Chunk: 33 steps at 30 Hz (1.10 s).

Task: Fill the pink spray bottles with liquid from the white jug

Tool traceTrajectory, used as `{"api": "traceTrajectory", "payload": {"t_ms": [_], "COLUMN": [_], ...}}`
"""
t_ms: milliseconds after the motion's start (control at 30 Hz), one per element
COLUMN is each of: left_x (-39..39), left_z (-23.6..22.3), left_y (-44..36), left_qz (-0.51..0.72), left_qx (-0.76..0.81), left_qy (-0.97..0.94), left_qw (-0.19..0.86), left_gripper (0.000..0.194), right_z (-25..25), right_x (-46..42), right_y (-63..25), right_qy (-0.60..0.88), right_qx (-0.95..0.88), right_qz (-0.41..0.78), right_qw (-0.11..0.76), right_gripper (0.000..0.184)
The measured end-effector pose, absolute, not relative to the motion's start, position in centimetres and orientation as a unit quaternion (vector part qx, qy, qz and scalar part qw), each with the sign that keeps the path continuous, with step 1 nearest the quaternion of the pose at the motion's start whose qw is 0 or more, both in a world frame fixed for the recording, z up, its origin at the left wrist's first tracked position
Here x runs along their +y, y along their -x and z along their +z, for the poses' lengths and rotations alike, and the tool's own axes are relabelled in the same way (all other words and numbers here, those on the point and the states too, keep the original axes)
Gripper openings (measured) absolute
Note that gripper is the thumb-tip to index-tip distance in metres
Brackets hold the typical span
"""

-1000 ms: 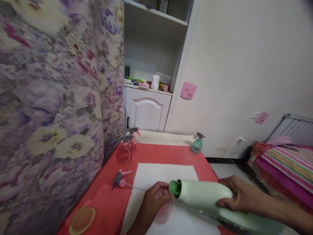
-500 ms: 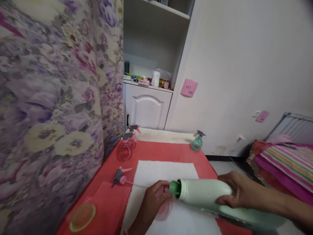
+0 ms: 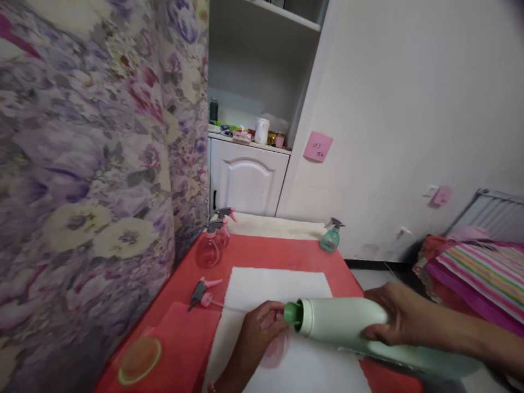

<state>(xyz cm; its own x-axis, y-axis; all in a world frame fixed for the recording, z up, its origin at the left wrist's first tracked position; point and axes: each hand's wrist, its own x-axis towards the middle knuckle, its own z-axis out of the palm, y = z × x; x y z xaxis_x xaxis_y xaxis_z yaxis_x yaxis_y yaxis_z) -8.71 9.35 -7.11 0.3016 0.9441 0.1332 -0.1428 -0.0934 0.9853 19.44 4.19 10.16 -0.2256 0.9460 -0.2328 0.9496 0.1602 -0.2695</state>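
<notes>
My right hand [image 3: 388,316] grips a large pale green bottle [image 3: 341,319] tipped onto its side, its green spout [image 3: 292,313] pointing left. That spout sits at the neck of a clear pink spray bottle [image 3: 276,349], which stands on a white cloth [image 3: 282,281]. Around the neck of this small bottle, the fingers of my left hand [image 3: 262,330] are wrapped. Whether liquid flows between the two bottles I cannot make out. A grey and pink spray head [image 3: 200,295] lies to the left, its thin tube reaching over the cloth.
Two pink spray bottles [image 3: 209,251] stand at the table's far left, and a green spray bottle [image 3: 329,239] at the far right. A round yellowish lid-like disc [image 3: 140,360] lies near left on the red tablecloth [image 3: 262,251]. A floral curtain [image 3: 102,191] borders the left side.
Both hands and both bottles stay almost where they were. Only a very slight shift of the whole view shows.
</notes>
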Motion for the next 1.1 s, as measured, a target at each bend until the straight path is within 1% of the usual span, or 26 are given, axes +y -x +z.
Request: {"api": "traceTrajectory", "payload": {"t_ms": [367,600,833,1100], "left_x": [9.4,9.2,9.0,9.0], "left_z": [-7.4,-7.5,-6.7,-6.8], "left_y": [8.7,8.6,8.5,8.4], "left_qz": [0.481,0.482,0.478,0.482], "left_qx": [0.350,0.346,0.350,0.354], "left_qy": [-0.564,-0.569,-0.561,-0.586], "left_qw": [0.573,0.570,0.578,0.547], "left_gripper": [0.020,0.019,0.020,0.018], "right_z": [10.3,10.9,11.5,11.5], "right_x": [4.0,3.9,3.7,3.9], "right_y": [-19.7,-19.3,-19.1,-19.1], "right_qy": [-0.620,-0.629,-0.624,-0.621], "right_qx": [0.761,0.759,0.762,0.765], "right_qz": [-0.192,-0.168,-0.168,-0.166], "right_qw": [0.010,0.023,0.029,0.030], "right_gripper": [0.023,0.025,0.025,0.025]}}
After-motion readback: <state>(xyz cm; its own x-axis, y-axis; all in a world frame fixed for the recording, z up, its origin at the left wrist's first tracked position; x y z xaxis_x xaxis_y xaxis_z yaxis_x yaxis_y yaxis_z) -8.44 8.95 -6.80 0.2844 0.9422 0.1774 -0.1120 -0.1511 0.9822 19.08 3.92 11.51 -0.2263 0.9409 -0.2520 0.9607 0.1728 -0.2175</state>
